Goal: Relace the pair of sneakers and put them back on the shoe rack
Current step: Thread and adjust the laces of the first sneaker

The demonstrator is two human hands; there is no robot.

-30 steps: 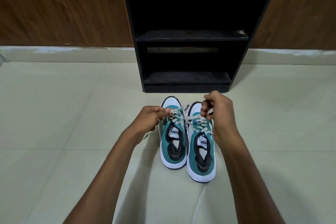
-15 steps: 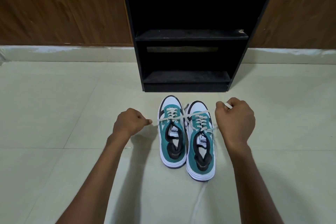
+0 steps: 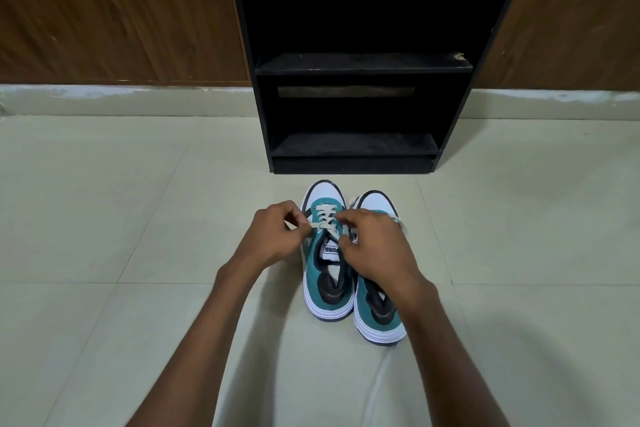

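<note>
Tying off, by the look of it: half a second back my hands were spread wide, each fist pulling a lace end taut out to its side; now both have come back in over the left shoe. Near edge first: a loose white lace (image 3: 377,381) trails across the floor (image 3: 104,218) between my forearms, running back from the heel of the right shoe (image 3: 377,319). I can't tell which shoe it belongs to.

Left hand (image 3: 273,236) sits just left of the left shoe (image 3: 327,270), thumb and forefinger pinched on a pale lace end at the top eyelets. Right hand (image 3: 377,246) has crossed over the right shoe's tongue; its fingertips are closed at the left shoe's top eyelets, seemingly on the other lace end, though the fingers hide the contact. Neither hand is free.

Lacing (image 3: 325,215) on the left shoe shows crossed rows down to the toe. The right shoe's rows are now hidden under my right hand. Both shoes stand side by side, touching, toes pointing at the rack.

My read: the tightening pull is done and the knot is being formed, so lacing on this shoe is near finished. Further out, the black rack (image 3: 353,146) stands close ahead of the toes, against the wood wall (image 3: 121,10), its bottom shelf bare and waiting. Nothing racked yet.
</note>
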